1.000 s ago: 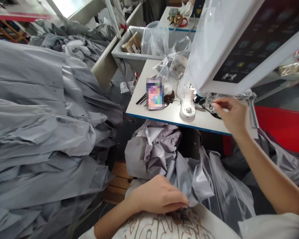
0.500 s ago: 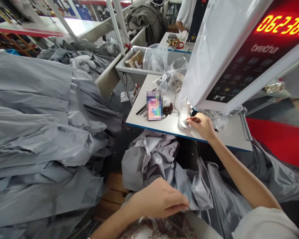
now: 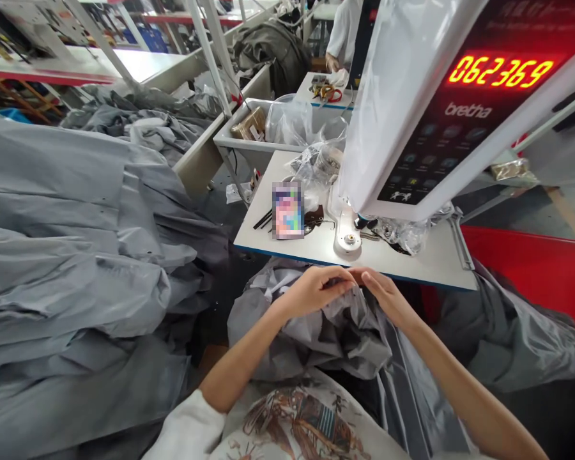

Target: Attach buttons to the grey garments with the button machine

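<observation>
Through the head camera I see the left hand pinching the grey cloth, bunched between lap and table. The right hand meets it there (whether its fingers grip, I can't tell). Above, the machine reads 062369.

Number and brand name on the white machine
"062369" is displayed in glowing digits on the panel; "bretha" is marked beneath; smaller markings are too faint.
</observation>
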Demonstrator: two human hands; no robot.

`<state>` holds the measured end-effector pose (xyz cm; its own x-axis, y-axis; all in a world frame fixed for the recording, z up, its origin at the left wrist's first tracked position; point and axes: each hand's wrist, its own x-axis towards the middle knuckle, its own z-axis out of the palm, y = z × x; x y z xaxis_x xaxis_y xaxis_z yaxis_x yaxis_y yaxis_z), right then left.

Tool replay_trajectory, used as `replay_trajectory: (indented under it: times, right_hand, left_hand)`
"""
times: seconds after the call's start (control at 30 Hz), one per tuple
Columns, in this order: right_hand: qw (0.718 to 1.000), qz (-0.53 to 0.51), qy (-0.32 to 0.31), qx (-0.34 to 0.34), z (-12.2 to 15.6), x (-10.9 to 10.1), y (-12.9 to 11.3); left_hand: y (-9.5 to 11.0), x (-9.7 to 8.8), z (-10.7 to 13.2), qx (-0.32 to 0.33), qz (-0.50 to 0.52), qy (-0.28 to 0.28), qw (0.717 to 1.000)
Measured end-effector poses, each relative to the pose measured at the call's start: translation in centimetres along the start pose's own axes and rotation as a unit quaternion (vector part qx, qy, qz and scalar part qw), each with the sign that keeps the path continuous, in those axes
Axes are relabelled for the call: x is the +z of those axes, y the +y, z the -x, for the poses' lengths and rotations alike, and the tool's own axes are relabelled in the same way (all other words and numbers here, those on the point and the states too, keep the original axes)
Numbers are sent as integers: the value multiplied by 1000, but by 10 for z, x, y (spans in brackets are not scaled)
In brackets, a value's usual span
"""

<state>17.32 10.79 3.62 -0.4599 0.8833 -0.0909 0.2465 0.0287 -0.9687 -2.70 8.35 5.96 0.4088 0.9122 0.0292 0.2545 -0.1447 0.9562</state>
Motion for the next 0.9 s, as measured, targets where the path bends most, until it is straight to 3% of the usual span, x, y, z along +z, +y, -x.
replay_trajectory:
  times: [0.07,0.17,0.4,0.63,0.9]
  right_hand:
    - [999,-31,-27,33,10,1,3]
    - [997,-53,9,50,8,-2,10]
    - [989,-36,144,-4,-37,-7,25]
    - [982,8,184,-42,-74,-11,26]
    - [966,24,256,-8,-87,-8,30]
  left_hand:
    - [-6,-2,-11,3,14,9,1000]
    - [-18,-3,-26,3,29,16,999]
    - [-38,-6,-60,-40,1,65,997]
    - [-57,-20,-92,22,-87,178,980]
    - [-85,-17,-104,-6,-122,226,966]
